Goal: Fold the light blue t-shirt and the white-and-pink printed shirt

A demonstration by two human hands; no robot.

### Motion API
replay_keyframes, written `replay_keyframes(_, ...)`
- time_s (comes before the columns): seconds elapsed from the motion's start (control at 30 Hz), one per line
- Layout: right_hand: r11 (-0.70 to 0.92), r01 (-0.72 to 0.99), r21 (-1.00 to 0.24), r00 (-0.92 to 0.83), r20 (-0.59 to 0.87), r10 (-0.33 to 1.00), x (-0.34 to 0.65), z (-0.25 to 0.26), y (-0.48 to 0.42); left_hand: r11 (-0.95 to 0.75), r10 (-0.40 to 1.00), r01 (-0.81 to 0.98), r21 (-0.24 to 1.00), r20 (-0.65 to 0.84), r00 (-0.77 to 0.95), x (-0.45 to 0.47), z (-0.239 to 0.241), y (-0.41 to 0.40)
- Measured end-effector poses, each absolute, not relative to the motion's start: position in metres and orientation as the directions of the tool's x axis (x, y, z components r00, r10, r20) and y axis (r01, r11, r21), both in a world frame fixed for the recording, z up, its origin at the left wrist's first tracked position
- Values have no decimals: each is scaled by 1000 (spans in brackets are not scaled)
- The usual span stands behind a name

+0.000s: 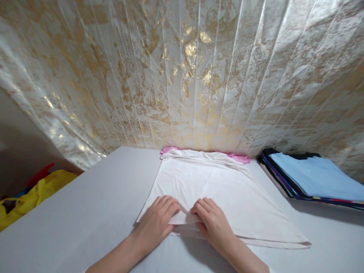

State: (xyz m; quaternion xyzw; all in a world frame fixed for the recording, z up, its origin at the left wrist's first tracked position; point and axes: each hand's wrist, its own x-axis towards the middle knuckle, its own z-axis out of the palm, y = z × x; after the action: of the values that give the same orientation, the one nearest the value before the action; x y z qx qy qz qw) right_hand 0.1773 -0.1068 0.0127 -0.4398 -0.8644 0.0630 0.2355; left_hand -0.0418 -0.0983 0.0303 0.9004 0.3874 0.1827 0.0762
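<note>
A white garment [216, 185] with pink trim [238, 157] at its far end lies spread flat on a pale grey table [93, 204]. My left hand [157, 220] rests on the garment's near hem, fingers curled over the cloth edge. Just to its right, my right hand [212, 222] presses on the same hem with fingers together, pinching the fabric. The two hands nearly touch at the fingertips.
A stack of folded clothes with a light blue piece [315, 176] on top sits at the table's right. Yellow and red fabric [31, 193] lies beyond the left edge. A white-and-gold curtain [184, 76] hangs behind the table.
</note>
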Motion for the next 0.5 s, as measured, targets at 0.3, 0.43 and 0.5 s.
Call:
replay_keyframes(0.3, 725, 630, -277, -662, 296, 688, 175, 3, -113, -666, 746, 700, 260, 225, 626, -51, 25, -102)
replay_keyframes(0.43, 709, 613, -348, -646, 295, 704, 174, 8, -114, -675, 738, 685, 275, 226, 636, -62, 26, -100)
replay_keyframes(0.5, 704, 604, -373, -645, 289, 707, 175, 10, -115, -674, 738, 681, 284, 227, 636, -72, 26, -100)
